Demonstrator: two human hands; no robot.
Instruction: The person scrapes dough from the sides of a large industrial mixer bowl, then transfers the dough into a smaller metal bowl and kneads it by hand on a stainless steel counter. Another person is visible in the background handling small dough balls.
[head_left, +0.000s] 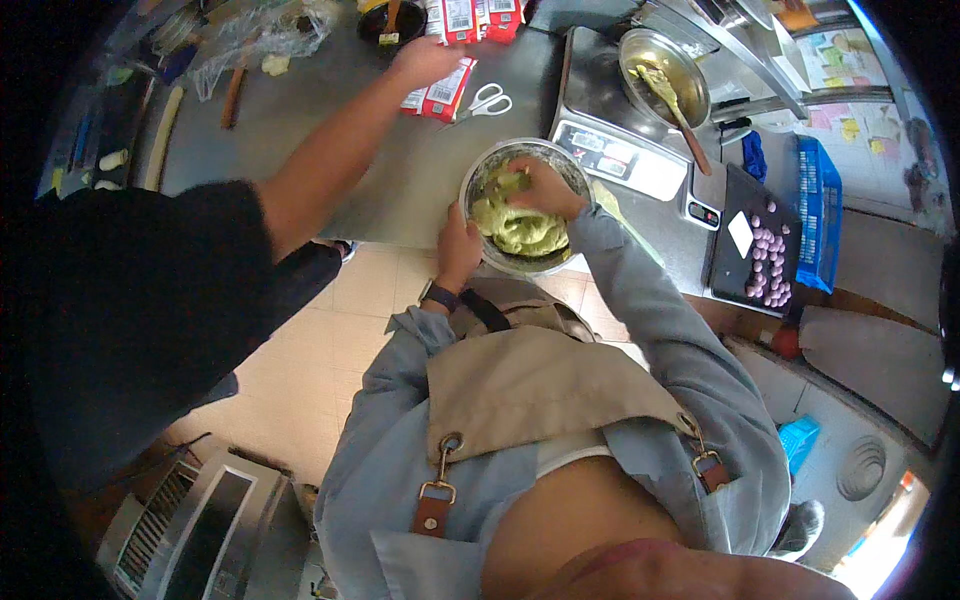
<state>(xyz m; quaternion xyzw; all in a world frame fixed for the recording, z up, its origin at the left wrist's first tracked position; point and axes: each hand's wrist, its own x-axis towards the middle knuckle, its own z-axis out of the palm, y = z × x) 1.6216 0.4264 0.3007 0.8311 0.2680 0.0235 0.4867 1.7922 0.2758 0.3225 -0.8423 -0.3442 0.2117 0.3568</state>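
Note:
A round metal mixing bowl (475, 161) with soft green dough (523, 229) in it stands at the table's front edge. My left hand (459, 247) grips the bowl's rim on its left side. My right hand (546, 189) is inside the bowl, its curled fingers in the green dough; what the fingertips close on is hidden. Just right of the bowl lies a pale green spatula (626, 221). White-handled scissors (491, 101) lie behind the bowl, beside red and white packets (442, 94).
At left, a co-worker's bare arm (322, 165) reaches to the packets. On the right stand a scale (619, 157), a metal bowl with a spatula (664, 82), a black tray of small purple balls (765, 259) and a blue plastic basket (817, 217).

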